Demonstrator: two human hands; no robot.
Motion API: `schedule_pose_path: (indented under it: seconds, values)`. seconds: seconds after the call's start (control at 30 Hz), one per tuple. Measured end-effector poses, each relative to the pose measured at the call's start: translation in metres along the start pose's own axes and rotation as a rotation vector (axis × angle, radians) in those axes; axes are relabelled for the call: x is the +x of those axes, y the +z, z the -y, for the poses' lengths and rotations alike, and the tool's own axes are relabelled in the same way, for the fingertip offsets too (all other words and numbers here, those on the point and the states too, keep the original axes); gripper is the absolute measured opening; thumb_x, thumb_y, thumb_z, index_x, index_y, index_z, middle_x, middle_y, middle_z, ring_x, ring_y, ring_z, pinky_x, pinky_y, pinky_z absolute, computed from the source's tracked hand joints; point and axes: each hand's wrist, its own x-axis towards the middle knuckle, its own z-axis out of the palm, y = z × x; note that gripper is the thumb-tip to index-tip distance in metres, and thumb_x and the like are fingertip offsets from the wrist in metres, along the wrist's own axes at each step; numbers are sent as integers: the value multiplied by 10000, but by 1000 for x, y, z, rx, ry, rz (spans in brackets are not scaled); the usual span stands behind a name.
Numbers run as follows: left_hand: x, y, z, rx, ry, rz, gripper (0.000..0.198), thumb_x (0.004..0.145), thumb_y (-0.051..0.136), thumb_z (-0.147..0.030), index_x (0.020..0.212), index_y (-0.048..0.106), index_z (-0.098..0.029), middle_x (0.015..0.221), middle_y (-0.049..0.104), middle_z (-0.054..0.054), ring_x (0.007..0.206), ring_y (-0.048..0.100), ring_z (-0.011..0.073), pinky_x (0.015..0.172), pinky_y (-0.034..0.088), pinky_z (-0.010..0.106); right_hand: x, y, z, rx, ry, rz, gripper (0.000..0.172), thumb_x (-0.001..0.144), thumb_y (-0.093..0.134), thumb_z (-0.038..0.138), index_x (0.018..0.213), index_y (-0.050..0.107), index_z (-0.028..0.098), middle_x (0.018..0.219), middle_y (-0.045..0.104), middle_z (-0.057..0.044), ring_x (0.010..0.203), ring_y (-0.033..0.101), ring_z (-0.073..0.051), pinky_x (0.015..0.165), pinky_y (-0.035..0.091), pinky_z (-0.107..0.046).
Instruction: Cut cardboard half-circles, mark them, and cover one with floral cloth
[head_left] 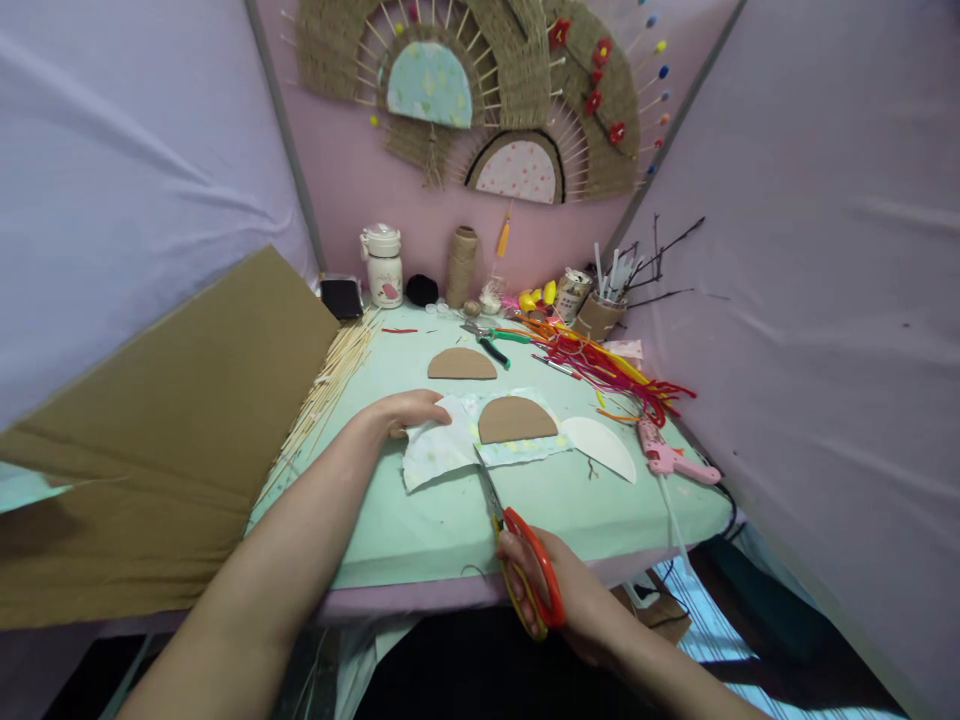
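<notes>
My left hand [417, 412] pinches the left end of a pale patterned fabric piece [442, 455] lying on the table. On the fabric's right part rests a brown cardboard half-circle [517, 420]. My right hand [536, 575] grips scissors [534, 560] with red and yellow handles. Their blades point away from me, with the tips at the fabric's front edge, just left of the cardboard. To the right lies a white half-circle [604, 448], partly against the fabric. Another cardboard half-circle [462, 364] sits farther back.
A pink glue gun [675, 458] lies at the right edge, near red and orange pipe cleaners [600, 365]. Pliers [493, 350], a twine spool [461, 268] and a white bottle [383, 268] are at the back. Thin sticks [330, 375] and a large cardboard sheet [180, 430] are left.
</notes>
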Motion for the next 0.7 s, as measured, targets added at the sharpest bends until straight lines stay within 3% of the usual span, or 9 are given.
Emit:
schedule_pose_path:
  seconds: [0.17,0.4,0.53,0.7]
  values:
    - [-4,1,-2,-96,6,48,347,674,645,-251,1019,628,-215,910,739,16,732,684,174,470,449,190,0,0,0,92,13,-7,541,792,523,728,818,470,190,515,439,82,342,375,-60,330,310,-187]
    - [-6,1,-3,-111,5,48,298,663,661,-237,960,644,-220,828,732,-6,669,670,155,436,422,177,-4,-3,5,215,39,104,555,821,461,737,805,491,182,549,453,59,400,393,-65,378,337,-190]
    - [-7,2,-4,-110,4,44,281,668,649,-230,949,647,-205,871,737,12,714,678,168,464,451,184,-4,-1,5,136,7,64,534,863,424,707,727,457,192,479,423,66,351,360,-62,355,308,-187]
    - [-8,2,-5,-85,-3,21,346,660,660,-245,1003,636,-205,877,738,15,696,675,168,436,420,184,0,2,2,58,3,-27,535,844,424,732,780,462,202,429,400,86,310,323,-65,311,263,-177]
